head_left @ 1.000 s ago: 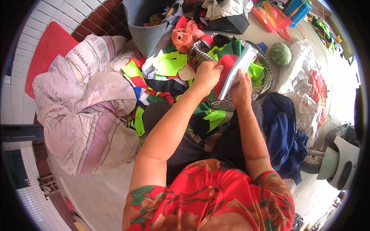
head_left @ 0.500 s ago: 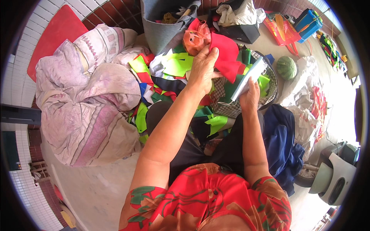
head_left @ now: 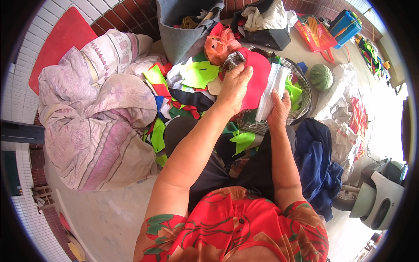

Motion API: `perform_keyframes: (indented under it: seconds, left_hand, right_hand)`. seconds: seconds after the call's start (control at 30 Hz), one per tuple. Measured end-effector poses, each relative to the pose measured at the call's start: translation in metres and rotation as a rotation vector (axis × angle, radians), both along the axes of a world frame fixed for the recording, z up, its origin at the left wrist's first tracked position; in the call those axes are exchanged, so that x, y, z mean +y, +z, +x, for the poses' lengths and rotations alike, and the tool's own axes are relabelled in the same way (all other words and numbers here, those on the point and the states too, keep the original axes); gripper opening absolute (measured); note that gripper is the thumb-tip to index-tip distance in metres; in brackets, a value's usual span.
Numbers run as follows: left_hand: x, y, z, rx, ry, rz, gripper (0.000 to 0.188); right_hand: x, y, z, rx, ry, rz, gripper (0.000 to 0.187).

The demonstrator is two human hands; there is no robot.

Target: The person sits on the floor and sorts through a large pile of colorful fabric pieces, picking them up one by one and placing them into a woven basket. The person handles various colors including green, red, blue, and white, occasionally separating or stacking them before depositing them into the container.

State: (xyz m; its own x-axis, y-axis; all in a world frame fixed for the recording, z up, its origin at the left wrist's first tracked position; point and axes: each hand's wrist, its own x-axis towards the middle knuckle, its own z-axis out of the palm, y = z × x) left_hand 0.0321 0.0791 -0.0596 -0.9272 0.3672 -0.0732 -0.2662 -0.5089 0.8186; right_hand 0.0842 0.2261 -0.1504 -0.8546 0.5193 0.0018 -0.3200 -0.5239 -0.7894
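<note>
Lifted higher, red cloth [head_left: 257, 83] sits in left grip [head_left: 235, 85].

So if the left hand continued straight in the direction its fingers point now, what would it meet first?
The left hand already grips the red fabric piece. Going straight on, up and slightly right, it would probably meet the orange plastic bag first, then the dark bin, though depth is unclear.

we saw matt red felt-like cloth [head_left: 257, 83], glossy clear plastic sleeve [head_left: 271, 89], soft grey felt bin [head_left: 183, 35], smooth watermelon rind [head_left: 321, 77]
</note>
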Motion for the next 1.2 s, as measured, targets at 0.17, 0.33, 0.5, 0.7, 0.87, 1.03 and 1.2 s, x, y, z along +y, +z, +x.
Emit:
perform_keyframes:
  seconds: [0.17, 0.33, 0.5, 0.7, 0.87, 1.03, 1.2]
  left_hand:
    - [0.009, -0.004, 0.008, 0.045, -0.018, -0.209, 0.029]
    - [0.021, -0.017, 0.019, 0.129, 0.050, -0.373, 0.031]
    - [0.029, -0.028, 0.022, 0.121, -0.013, -0.284, 0.031]
    - [0.020, -0.015, 0.011, 0.082, 0.066, -0.225, 0.024]
    - [0.011, -0.003, 0.000, 0.048, 0.260, -0.132, 0.022]
    - [0.012, -0.015, 0.000, 0.133, 0.283, -0.301, 0.025]
    - [0.021, -0.021, 0.016, 0.240, 0.173, -0.526, 0.025]
  right_hand:
    - [0.002, -0.006, 0.002, -0.159, -0.155, 0.324, 0.024]
    - [-0.009, -0.006, 0.004, -0.104, -0.352, 0.758, 0.043]
    - [-0.028, 0.012, 0.009, -0.023, -0.198, 0.713, 0.051]
    - [-0.006, -0.006, -0.002, -0.085, -0.234, 0.577, 0.051]
    - [-0.006, -0.001, -0.003, -0.052, -0.289, 0.449, 0.055]
    - [-0.011, 0.011, 0.000, 0.027, -0.310, 0.637, 0.058]
    - [-0.029, 0.016, 0.008, 0.062, -0.415, 1.141, 0.048]
